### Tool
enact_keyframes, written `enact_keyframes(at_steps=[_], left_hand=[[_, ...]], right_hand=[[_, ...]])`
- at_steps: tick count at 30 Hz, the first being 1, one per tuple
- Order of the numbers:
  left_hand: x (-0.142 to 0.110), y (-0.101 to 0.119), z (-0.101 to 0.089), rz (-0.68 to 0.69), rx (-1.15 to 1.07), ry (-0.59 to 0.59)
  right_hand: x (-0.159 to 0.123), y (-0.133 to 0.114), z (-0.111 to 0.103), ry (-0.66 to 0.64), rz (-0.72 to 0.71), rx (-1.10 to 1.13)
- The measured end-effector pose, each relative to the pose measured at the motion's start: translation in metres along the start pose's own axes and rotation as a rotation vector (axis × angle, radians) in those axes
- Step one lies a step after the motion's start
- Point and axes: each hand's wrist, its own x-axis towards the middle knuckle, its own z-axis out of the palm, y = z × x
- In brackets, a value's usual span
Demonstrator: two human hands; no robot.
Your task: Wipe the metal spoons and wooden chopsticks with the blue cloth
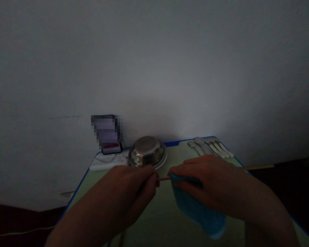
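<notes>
Between my hands a short length of a thin wooden stick (164,178) shows. My left hand (134,188) is closed on it, thumb and fingers pinched together. My right hand (208,181) grips a light-blue cloth (195,207), which wraps the stick beside the bare stretch and hangs down below the fingers. Both hands are above the pale green tabletop (154,212). How far the stick runs behind each hand is hidden. Just beyond my left hand lies an upside-down steel bowl (147,151). Several spoons and forks (211,145) lie beyond my right hand.
A pale wall (154,68) rises behind the blue-edged table. At the back left, a blurred-out upright device (109,133) stands by a white packet (105,161). A white cable (23,232) runs at lower left. A narrow tan strip (260,167) shows at right. The scene is dim.
</notes>
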Motion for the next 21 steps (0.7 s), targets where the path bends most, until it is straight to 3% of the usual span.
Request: enact_keyframes(at_steps=[3,8,10,21], left_hand=[[0.002,-0.004,0.001,-0.022,-0.052,0.031],[0.010,-0.017,0.007,0.044,-0.060,0.307],[0.012,-0.020,0.008,0.077,-0.035,0.365],[0.011,-0.018,0.007,0.083,-0.017,0.396]], right_hand=[[-0.001,0.001,0.000,0.013,0.010,-0.018],[-0.004,0.005,0.000,0.037,0.052,-0.045],[-0.005,0.006,0.000,0.048,0.055,-0.046],[-0.005,0.006,-0.001,0.024,0.063,-0.013]])
